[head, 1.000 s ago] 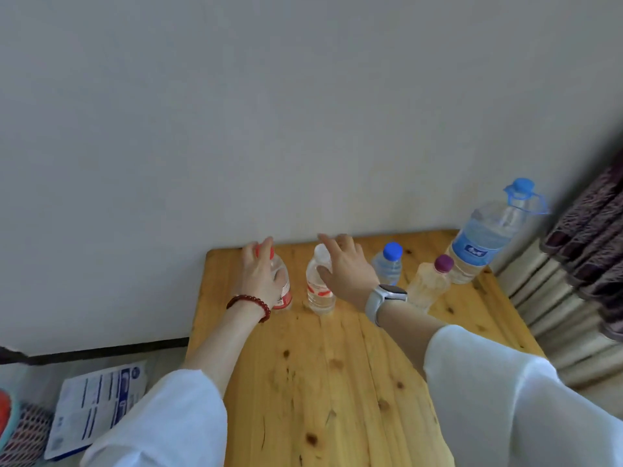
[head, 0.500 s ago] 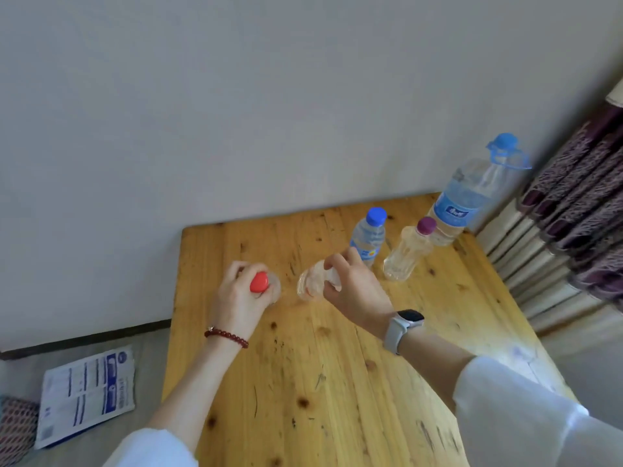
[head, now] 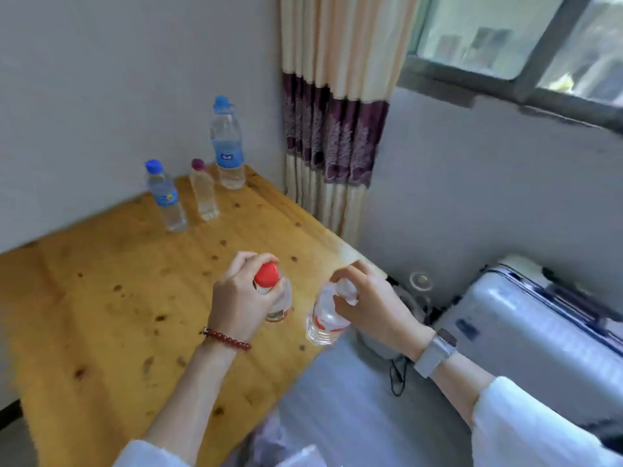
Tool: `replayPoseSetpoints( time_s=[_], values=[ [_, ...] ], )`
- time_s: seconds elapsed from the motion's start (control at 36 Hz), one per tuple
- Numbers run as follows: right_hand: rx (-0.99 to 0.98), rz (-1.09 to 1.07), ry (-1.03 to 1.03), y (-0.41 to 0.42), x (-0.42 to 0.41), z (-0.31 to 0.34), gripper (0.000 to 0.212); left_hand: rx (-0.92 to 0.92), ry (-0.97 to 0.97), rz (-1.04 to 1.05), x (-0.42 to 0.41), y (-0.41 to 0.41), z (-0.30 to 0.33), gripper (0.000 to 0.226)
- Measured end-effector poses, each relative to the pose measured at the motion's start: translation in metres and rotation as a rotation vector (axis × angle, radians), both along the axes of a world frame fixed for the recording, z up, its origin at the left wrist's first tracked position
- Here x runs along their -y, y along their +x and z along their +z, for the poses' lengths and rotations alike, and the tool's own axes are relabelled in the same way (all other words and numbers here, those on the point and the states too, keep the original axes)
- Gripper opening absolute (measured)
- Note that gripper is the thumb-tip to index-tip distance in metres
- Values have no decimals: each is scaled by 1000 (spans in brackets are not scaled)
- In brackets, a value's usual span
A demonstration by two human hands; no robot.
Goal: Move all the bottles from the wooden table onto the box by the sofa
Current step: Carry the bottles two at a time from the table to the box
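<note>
left hand (head: 241, 303) clamped round red-cap bottle (head: 273, 298), lifted off the bench (head: 101, 298). right hand (head: 372, 306) grips white-cap bottle (head: 325, 316) at its neck.

A home room: curtain (head: 332, 129), window (head: 512, 38), suitcase (head: 539, 332), wooden table (head: 101, 315).
</note>
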State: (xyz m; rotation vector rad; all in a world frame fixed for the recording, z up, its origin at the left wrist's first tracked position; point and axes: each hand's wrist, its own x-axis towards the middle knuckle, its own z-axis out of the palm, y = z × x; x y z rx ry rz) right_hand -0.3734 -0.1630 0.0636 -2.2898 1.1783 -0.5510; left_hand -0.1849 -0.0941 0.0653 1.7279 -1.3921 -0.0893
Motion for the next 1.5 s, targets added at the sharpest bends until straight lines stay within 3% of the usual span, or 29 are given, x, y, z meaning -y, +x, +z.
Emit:
replayPoseSetpoints(
  time_s=[0.28,0.47,0.72,0.86,0.97,1.17,1.5],
  values=[
    [26,-619,-26,-298,-154,6,26,-29,50,-600,-35,-293,8,23],
    [107,-1137,-3,-469,-281,-9,22,54,131,-1064,-84,-503,-5,25],
    [131,-1624,43,-672,-451,-39,23,176,194,-1588,-198,-777,-29,22],
    [117,-1838,119,-769,-554,-38,22,211,165,-1861,-287,-929,-36,38],
    [50,-2035,156,-829,-638,-28,23,260,125,-2053,-371,-1035,-28,27],
    [-91,-2237,244,-930,-785,-26,26,391,69,-2256,-520,-1185,-24,23],
    [-44,-2375,378,-1111,-1049,-33,22,483,146,-2436,-785,-1393,-52,26]
  ],
)
